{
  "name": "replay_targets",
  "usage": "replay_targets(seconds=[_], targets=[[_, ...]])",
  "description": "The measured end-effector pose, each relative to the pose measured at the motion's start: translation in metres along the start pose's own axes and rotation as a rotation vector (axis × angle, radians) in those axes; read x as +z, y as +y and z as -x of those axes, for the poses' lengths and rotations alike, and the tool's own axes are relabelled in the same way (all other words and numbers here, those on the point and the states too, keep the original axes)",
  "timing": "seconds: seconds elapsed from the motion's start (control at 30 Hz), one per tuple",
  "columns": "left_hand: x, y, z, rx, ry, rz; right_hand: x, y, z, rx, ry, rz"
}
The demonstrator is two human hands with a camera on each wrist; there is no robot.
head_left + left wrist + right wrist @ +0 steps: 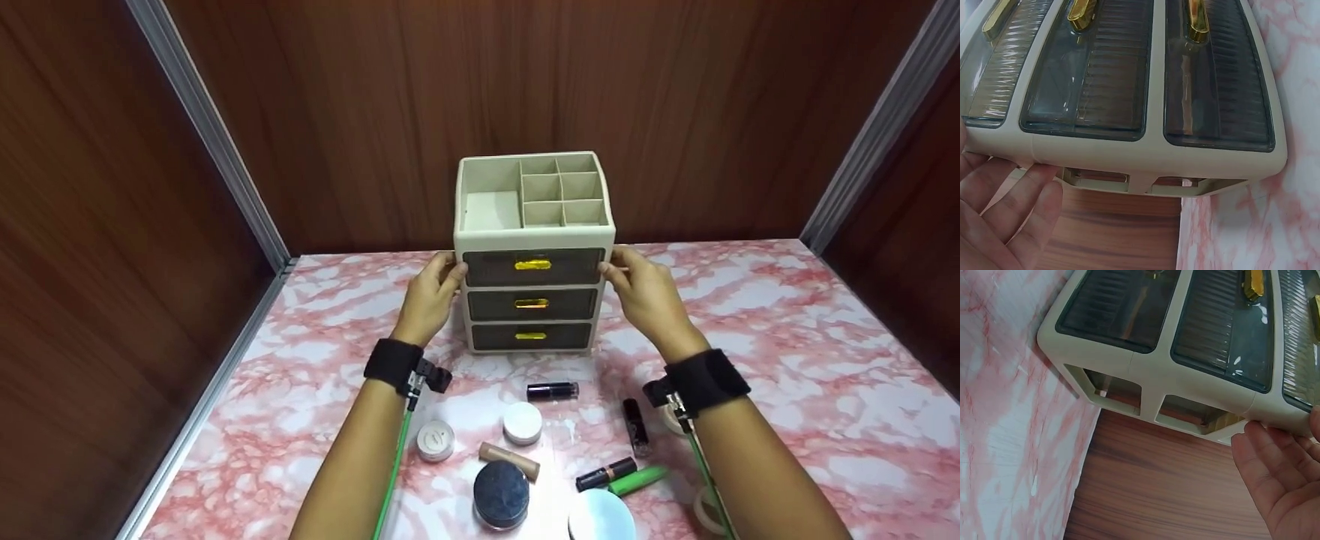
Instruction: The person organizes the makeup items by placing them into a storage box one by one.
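Note:
A cream drawer organizer [534, 238] stands upright at the back of the table, with three dark see-through drawers, gold handles and a divided open top. My left hand [433, 294] holds its left side near the top drawer, thumb at the front edge and fingers along the side. On the opposite side my right hand [646, 291] grips it at about the same height, thumb at the front corner. Both wrist views show fingers against the side wall, beside its cut-out openings. All three drawers are closed.
In front lie a black lipstick tube [553, 391], white-lidded jar [522, 423], small round jar [436, 440], beige tube [509, 460], dark round jar [501, 493], dark tube [635, 427], green tube [637, 480] and pale blue lid [601, 516]. A wooden panel [360, 127] rises behind.

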State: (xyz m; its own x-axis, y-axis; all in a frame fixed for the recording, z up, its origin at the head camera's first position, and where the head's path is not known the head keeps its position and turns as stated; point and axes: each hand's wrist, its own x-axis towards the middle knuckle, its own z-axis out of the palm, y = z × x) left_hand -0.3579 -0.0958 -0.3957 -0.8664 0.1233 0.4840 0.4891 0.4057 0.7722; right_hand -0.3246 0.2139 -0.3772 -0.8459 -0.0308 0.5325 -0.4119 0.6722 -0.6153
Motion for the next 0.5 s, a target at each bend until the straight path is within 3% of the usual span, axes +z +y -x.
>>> replay_targets(seconds=[0.5], targets=[[-0.0007,-0.0008,0.001,-0.006,0.016,-0.063,0.0002,0.0004,0.0001,0.007,-0.01,0.011]])
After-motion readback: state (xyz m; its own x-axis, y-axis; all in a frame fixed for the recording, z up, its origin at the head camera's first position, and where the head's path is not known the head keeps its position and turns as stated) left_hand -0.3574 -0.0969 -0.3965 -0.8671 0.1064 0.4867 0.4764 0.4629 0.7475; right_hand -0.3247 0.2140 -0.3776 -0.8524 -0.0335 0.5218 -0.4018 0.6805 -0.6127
